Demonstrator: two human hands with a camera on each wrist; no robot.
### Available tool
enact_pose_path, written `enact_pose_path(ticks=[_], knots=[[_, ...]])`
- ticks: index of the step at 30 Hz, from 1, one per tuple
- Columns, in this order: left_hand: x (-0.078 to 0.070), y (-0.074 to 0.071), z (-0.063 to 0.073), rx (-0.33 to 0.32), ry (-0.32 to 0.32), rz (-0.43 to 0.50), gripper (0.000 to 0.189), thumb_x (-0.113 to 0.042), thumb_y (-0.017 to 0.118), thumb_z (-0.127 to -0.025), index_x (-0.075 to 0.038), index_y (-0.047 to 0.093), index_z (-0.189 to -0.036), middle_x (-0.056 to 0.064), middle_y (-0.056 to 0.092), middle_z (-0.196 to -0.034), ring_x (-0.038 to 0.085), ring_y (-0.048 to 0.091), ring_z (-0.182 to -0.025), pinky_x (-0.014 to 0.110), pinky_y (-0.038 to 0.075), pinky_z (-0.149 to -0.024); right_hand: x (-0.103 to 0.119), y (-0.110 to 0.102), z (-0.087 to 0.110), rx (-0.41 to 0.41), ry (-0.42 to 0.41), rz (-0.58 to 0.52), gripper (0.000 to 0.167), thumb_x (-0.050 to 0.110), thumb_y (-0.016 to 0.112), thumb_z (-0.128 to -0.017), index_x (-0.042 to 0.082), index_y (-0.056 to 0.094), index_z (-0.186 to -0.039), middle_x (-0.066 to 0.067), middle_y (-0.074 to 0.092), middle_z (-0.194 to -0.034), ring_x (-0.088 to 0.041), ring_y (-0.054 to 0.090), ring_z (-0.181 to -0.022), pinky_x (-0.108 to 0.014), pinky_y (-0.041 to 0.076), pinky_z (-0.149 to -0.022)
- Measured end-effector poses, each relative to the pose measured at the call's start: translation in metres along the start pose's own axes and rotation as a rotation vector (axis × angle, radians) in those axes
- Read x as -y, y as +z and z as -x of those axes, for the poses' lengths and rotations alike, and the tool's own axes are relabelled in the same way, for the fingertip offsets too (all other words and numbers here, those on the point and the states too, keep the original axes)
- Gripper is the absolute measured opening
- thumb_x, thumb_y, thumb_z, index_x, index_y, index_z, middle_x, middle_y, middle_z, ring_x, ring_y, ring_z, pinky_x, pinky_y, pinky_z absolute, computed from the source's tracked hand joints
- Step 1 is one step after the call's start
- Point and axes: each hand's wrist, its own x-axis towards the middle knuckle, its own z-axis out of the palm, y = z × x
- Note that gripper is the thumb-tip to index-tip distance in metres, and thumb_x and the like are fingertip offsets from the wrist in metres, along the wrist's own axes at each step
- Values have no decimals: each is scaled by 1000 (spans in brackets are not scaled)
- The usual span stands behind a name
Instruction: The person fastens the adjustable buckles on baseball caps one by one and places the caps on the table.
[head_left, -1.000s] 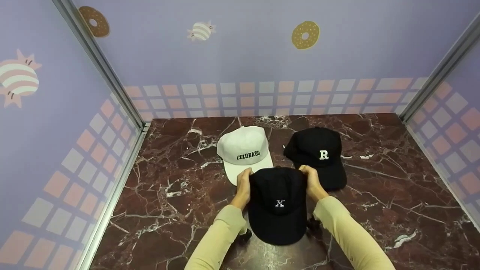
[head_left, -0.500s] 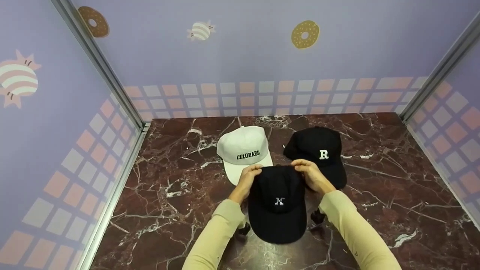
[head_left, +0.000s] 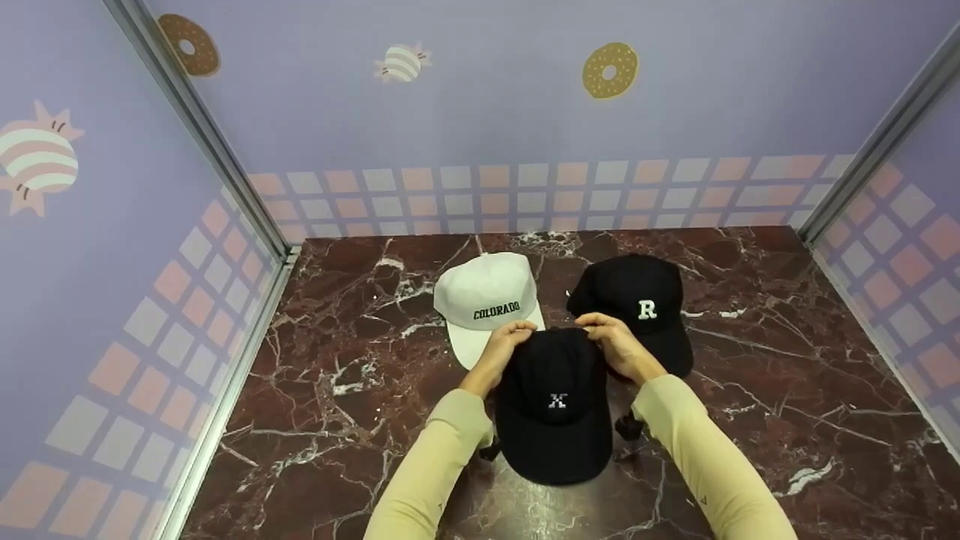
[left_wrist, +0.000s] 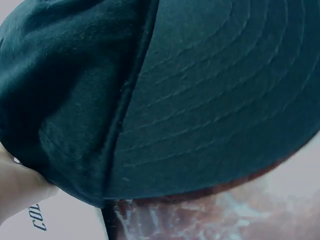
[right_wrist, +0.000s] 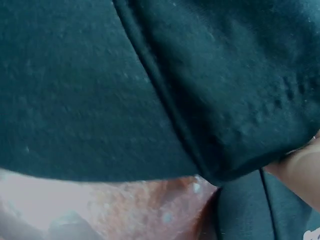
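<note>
A black baseball cap (head_left: 553,446) with a small white X faces the camera, brim toward the body. My left hand (head_left: 504,352) grips its back left edge, and my right hand (head_left: 619,349) holds the back right edge. The fingers bend over toward the rear of the crown. In the left wrist view, the brim of the black cap (left_wrist: 215,100) fills most of the frame, with the left thumb at the crown's edge. The right wrist view shows the cap's side seam close up and part of the right hand (right_wrist: 300,172) at its border.
Behind the left hand lies a white cap (head_left: 487,289) lettered COLORADO. A second black cap (head_left: 630,289) with a white R sits behind the right hand. All are over a dark red marbled tabletop (head_left: 337,315), enclosed by lilac panels (head_left: 495,112) at the back and sides.
Both hands have slid inward along the back of the black X cap, closer together and farther from the body. The cap has shifted slightly back; the other two caps stay put.
</note>
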Motion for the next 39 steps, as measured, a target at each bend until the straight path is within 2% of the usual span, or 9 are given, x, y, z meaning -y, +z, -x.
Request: enact_pose_path(ticks=[4, 9, 16, 20, 23, 26, 29, 35, 39], knots=[[4, 3, -6, 34, 19, -36, 26, -5, 49, -80, 5, 56, -103, -4, 55, -76, 7, 50, -68, 21, 41, -68, 6, 5, -3, -8, 31, 129, 32, -11, 36, -78, 8, 60, -87, 3, 61, -83, -8, 57, -71, -20, 44, -64], [2, 7, -9, 67, 16, -23, 31, 0, 45, -77, 4, 53, -107, -5, 50, -70, 8, 49, -65, 20, 40, -63, 15, 12, -7, 43, 55, 237, 31, -13, 37, -76, 6, 57, -89, 0, 57, -89, -8, 56, -72, -20, 43, -64], [-1, 8, -11, 90, -7, -16, 31, 2, 42, -78, -1, 54, -106, -5, 48, -67, 7, 48, -63, 19, 39, -61, 25, 26, -3, 60, 41, 252, 31, -12, 36, -76, 6, 58, -90, 2, 58, -86, -5, 54, -70, -17, 42, -63], [-4, 5, -11, 117, 16, -74, 30, 1, 43, -77, 2, 55, -105, -4, 51, -71, 8, 49, -66, 19, 39, -64, 28, 29, 1, 50, 45, 247, 29, -11, 37, -75, 3, 56, -91, 3, 59, -83, -6, 55, -70, -18, 43, -63], [-9, 2, -11, 135, 53, -196, 26, -4, 45, -81, 3, 57, -104, 0, 57, -82, 9, 49, -74, 21, 39, -71, 28, 28, 2, 46, 52, 249, 26, -10, 37, -77, 1, 55, -92, 2, 61, -82, -7, 57, -71, -19, 44, -65], [-15, -3, -12, 131, 102, -386, 24, -14, 47, -86, -1, 59, -102, 5, 60, -95, 11, 51, -86, 24, 39, -80, 27, 26, 0, 43, 53, 253, 25, -9, 38, -79, -3, 56, -95, 1, 64, -83, -9, 60, -76, -21, 45, -68], [-23, -11, -14, 111, 170, -597, 25, -22, 47, -89, -5, 61, -101, 8, 62, -99, 17, 55, -92, 29, 41, -84, 30, 25, -3, 56, 25, 252, 24, -7, 39, -83, -11, 53, -102, -2, 66, -90, -12, 61, -85, -24, 45, -75], [-41, -32, -19, -24, 338, -956, 24, -26, 46, -89, -12, 64, -95, 2, 66, -88, 19, 61, -83, 34, 45, -77, 55, 26, -5, 13, -72, 326, 34, 2, 43, -87, -15, 44, -116, -2, 63, -107, -10, 54, -100, -30, 34, -91], [-54, -43, -21, -140, 535, -1211, 21, -25, 46, -87, -13, 63, -84, 2, 64, -78, 22, 60, -76, 38, 44, -72, 82, 25, -7, -94, -144, 424, 36, 8, 46, -87, -9, 46, -119, -9, 56, -120, -12, 47, -109, -34, 28, -97]])
